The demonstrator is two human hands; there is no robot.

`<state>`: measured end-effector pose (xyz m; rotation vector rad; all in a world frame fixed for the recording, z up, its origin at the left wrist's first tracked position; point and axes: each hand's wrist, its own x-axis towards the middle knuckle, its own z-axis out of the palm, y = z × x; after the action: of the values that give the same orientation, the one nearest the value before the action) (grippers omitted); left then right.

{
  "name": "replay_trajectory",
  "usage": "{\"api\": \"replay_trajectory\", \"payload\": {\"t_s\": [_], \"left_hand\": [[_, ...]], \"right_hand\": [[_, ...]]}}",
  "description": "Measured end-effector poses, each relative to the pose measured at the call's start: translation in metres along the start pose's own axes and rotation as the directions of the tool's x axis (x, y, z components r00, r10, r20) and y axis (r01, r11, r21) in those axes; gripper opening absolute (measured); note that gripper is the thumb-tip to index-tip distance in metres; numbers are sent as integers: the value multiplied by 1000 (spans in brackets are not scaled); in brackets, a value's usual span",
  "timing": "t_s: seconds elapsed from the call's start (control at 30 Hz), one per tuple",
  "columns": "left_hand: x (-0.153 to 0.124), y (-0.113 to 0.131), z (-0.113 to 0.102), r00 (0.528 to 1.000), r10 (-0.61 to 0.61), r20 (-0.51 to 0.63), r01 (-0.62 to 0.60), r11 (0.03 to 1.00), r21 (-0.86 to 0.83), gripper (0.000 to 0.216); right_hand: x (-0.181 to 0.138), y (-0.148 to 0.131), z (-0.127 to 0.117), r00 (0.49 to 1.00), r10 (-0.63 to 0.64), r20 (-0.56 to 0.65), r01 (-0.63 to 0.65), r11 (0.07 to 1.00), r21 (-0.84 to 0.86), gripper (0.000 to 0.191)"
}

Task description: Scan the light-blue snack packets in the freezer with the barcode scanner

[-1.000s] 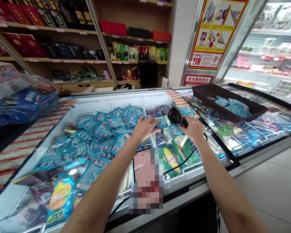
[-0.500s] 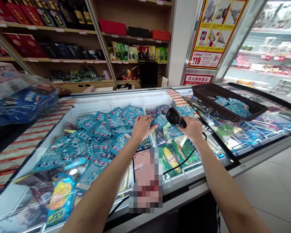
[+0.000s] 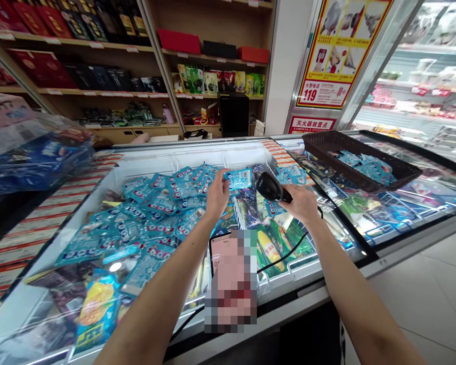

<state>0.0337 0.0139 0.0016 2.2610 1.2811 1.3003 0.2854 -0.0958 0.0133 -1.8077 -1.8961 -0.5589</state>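
My left hand [image 3: 217, 195] pinches the left end of a small blue packet [image 3: 239, 179], lifted over the freezer's glass top. Gripped by its handle in my right hand [image 3: 301, 201] is a black barcode scanner [image 3: 269, 186], its head turned left toward the packet. A black cord [image 3: 285, 257] trails from the scanner across the glass. To the left of my left hand lies a heap of similar blue packets [image 3: 155, 203]. A phone [image 3: 222, 253], partly blurred out, rests on the glass between my forearms.
A brown basket [image 3: 315, 144] with several blue packets stands at the right on the chest freezer [image 3: 368, 268]. Plastic-wrapped boxes [image 3: 34, 147] stand at the left. Behind are shelves [image 3: 144, 49] of boxes and bottles and a black box [image 3: 233, 114]. Frozen goods show under the glass.
My left hand has closed on a blue packet and raised it beside the scanner. The scanner has shifted slightly left and tilted.
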Motion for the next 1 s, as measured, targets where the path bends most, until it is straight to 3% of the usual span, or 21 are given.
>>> {"api": "replay_trajectory", "payload": {"t_s": [0.17, 0.53, 0.9, 1.0], "left_hand": [[0, 3, -1, 1000, 9, 15, -9, 999, 39, 38], [1, 3, -1, 999, 11, 38, -14, 996, 92, 39], [0, 2, -1, 999, 8, 44, -12, 995, 103, 41], [1, 2, 0, 1000, 5, 16, -7, 995, 104, 41]], "right_hand": [[-1, 1, 3, 995, -95, 3, 95, 994, 45, 31], [-1, 0, 1, 991, -132, 32, 129, 989, 74, 31], [-1, 0, -2, 993, -98, 64, 93, 992, 84, 33], [-1, 3, -4, 1000, -7, 25, 5, 999, 47, 34]]}}
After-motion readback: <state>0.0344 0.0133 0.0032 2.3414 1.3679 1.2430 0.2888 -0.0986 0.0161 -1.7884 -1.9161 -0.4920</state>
